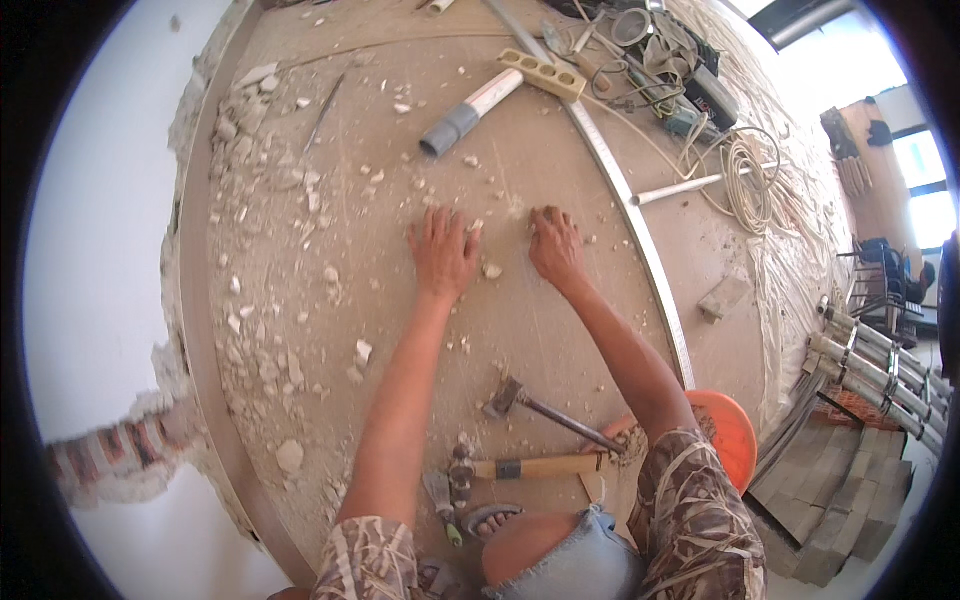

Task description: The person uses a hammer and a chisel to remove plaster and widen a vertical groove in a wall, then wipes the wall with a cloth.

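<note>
My left hand (443,252) rests on the dusty brown floor board (500,330), its fingers stretched out and a little apart. A small whitish rubble chip (476,226) lies against its thumb side. To the right, my right hand (557,245) is down at the board with its fingers curled in. Whatever those fingers may hold is hidden. Another chip (492,271) sits between the two hands. Beyond them lies a pale pipe with a grey socket end (450,132). Closer to my knee are a hatchet-like hammer (545,408), a wooden-handled hammer (535,467) and a scraper (440,495).
Broken plaster (270,190) is strewn along the left wall. A long metal straightedge (625,205) runs down the right side, with a power strip (542,75) across it. An orange bucket (735,430) stands by my right arm. Power tools (700,95) and coiled cable (750,185) lie far right.
</note>
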The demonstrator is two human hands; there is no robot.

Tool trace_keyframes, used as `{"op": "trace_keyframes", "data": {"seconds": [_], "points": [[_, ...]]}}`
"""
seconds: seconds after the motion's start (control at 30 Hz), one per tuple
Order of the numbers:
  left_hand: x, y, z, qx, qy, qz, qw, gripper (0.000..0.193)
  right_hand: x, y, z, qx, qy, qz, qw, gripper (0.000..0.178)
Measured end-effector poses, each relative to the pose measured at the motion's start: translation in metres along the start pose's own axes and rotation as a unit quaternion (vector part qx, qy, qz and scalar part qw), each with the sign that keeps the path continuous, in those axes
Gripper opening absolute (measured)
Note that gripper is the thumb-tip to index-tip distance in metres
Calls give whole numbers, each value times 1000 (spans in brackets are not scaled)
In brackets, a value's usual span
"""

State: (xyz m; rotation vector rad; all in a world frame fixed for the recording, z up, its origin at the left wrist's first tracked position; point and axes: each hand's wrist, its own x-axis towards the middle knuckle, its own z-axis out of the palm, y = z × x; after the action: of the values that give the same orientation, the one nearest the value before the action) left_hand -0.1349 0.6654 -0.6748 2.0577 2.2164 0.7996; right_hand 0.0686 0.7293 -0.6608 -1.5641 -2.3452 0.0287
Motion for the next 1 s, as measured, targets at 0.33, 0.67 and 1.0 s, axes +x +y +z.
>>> {"op": "trace_keyframes", "data": {"seconds": [0.33,0.67,1.0], "points": [[-3,-17,-3,5,-75,-54,996,51,153,56,16,119,-143,54,981,26],[-1,-15,-14,-15,-111,-77,991,51,381,188,70,24,-56,156,986,44],[6,-2,-11,-76,-142,-95,982,53,409,329,157,87,-77,60,991,50]]}}
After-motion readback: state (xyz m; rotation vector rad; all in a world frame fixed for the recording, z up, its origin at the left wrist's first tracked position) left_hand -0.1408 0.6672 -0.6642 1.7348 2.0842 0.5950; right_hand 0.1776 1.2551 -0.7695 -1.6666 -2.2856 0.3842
